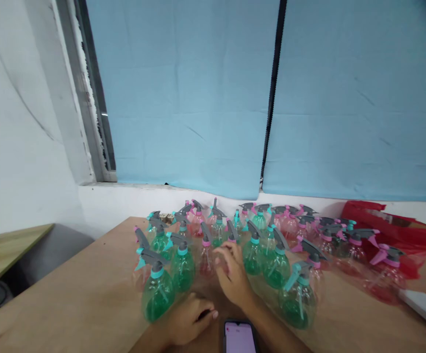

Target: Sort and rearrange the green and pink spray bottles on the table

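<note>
My right hand (233, 274) reaches in among the spray bottles, its fingers bent and apart from the thumb. Its fingertips are close to a pink spray bottle (206, 260) with a grey trigger head and pink collar. Behind the hand, another pink-collared sprayer head (232, 230) shows; its bottle is mostly hidden. My left hand (192, 318) rests low over the table, its fingers curled in toward the thumb, with nothing visible in it. Just left of it stands a green spray bottle (158, 294) with a turquoise collar. Another green bottle (183, 267) is behind that one.
Many more green and pink spray bottles stand upright across the brown table (84, 289). A phone (239, 337) with a lit screen lies between my forearms. At right are a red plastic bag (367, 215) and a white box (424, 306). Blue curtains (183, 98) hang behind.
</note>
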Motion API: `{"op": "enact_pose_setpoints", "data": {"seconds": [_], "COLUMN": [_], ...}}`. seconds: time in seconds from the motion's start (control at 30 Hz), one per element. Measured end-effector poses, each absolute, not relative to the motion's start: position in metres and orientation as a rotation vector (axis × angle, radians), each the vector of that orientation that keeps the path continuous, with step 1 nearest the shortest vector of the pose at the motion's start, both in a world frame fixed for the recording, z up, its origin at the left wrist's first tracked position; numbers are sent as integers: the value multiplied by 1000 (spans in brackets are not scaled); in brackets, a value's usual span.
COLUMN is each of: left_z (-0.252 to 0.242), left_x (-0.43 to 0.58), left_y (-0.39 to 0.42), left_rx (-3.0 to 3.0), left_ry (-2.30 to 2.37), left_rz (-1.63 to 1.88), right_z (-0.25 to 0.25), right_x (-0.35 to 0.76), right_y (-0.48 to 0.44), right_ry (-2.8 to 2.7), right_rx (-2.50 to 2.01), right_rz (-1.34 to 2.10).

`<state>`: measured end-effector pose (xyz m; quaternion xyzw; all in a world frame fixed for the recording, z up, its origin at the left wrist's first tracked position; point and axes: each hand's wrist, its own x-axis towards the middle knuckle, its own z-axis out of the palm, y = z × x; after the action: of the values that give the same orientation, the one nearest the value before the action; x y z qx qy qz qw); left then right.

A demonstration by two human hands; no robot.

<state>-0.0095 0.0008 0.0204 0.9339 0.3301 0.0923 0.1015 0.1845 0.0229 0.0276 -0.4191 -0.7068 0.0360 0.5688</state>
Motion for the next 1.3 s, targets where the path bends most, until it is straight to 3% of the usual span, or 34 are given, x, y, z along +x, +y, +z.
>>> {"op": "enact_pose_setpoints", "data": {"seconds": [0.27, 0.7, 0.97, 1.3], "left_z": [17, 22, 18, 20], "left_x": [-10, -9, -9, -8], "left_y": [3, 0, 2, 2], "left_rx": [2766, 2738, 2696, 2667], "left_ry": [960, 946, 965, 980], "left_rz": [268, 284, 286, 277], "right_z": [36, 9, -1, 14], "right_x": [153, 187, 194, 224], "right_y": [54, 43, 36, 52], "right_ry": [-1851, -1606, -1137, -1326], "right_rx": [-1126, -841, -789, -794], "right_rz": [122, 17, 505, 742]}}
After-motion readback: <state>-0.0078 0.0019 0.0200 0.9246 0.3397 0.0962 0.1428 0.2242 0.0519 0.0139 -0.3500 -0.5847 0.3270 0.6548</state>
